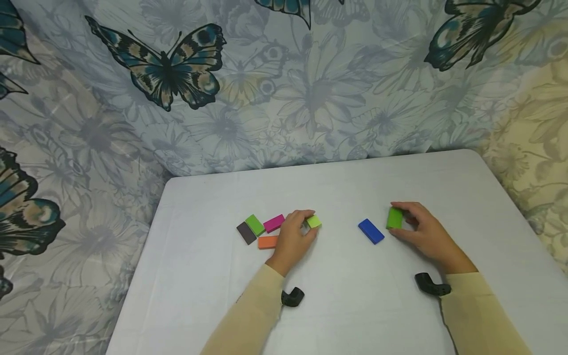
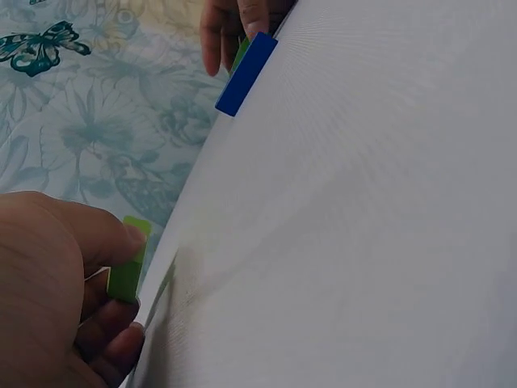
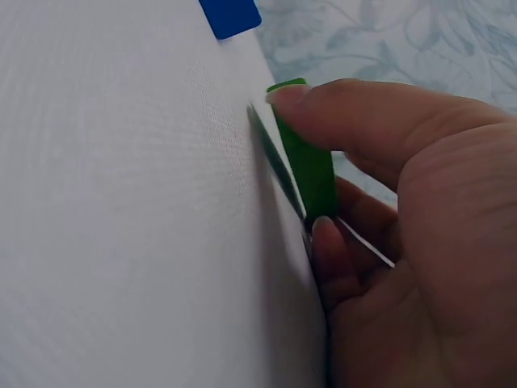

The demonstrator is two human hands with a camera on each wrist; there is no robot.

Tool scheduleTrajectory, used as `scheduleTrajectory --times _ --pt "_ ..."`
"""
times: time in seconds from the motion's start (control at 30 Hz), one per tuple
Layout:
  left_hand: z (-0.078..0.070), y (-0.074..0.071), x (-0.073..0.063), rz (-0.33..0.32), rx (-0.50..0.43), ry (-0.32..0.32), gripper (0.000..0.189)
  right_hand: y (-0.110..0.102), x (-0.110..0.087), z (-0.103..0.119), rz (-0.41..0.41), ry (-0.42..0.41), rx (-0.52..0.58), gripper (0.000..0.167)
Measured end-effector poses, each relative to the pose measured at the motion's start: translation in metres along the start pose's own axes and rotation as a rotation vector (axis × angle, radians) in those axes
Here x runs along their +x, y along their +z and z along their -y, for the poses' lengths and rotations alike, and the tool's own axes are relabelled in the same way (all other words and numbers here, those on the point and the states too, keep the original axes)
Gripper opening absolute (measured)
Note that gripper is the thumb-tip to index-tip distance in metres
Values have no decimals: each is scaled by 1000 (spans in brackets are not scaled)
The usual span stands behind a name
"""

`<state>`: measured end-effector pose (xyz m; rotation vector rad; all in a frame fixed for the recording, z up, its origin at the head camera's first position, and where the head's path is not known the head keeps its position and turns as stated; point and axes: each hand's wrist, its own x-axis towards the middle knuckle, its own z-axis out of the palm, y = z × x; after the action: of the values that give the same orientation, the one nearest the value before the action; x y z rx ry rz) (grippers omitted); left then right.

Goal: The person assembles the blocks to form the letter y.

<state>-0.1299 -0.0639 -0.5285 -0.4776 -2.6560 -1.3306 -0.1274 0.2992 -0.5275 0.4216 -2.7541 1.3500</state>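
Observation:
My left hand (image 1: 294, 237) pinches a lime-green block (image 1: 314, 221) between thumb and fingers, close over the white table. The left wrist view shows the same lime-green block (image 2: 136, 229) with the thumb on its upper part. On the right, my right hand (image 1: 426, 234) grips a green block (image 1: 394, 218) by its two ends. That green block (image 3: 311, 162) stands tilted near the tabletop in the right wrist view, with the thumb at its upper end. Between the hands lies a blue block (image 1: 371, 231), nearest to the right hand.
Left of my left hand lie a dark grey block (image 1: 246, 233), another green block (image 1: 255, 225), a magenta block (image 1: 274, 223) and an orange block (image 1: 267, 242), partly covered by the hand. The white table (image 1: 204, 296) meets a butterfly-patterned cloth (image 1: 310, 108) at its far edge.

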Motion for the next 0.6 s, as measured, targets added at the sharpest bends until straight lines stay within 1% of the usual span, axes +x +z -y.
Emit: scheduleTrajectory --times 0.13,0.33,0.47,0.6 --pt "2 3 -1 -3 -12 3 40 1 0 3 -34 12 -19 68" --pt "6 5 -1 -13 7 0 38 2 4 9 -90 -25 -22 65" --pt "7 4 1 -15 16 -8 37 4 8 19 -119 -43 -2 63" --pt "10 3 2 -20 20 -8 38 8 13 31 -138 -41 7 61"
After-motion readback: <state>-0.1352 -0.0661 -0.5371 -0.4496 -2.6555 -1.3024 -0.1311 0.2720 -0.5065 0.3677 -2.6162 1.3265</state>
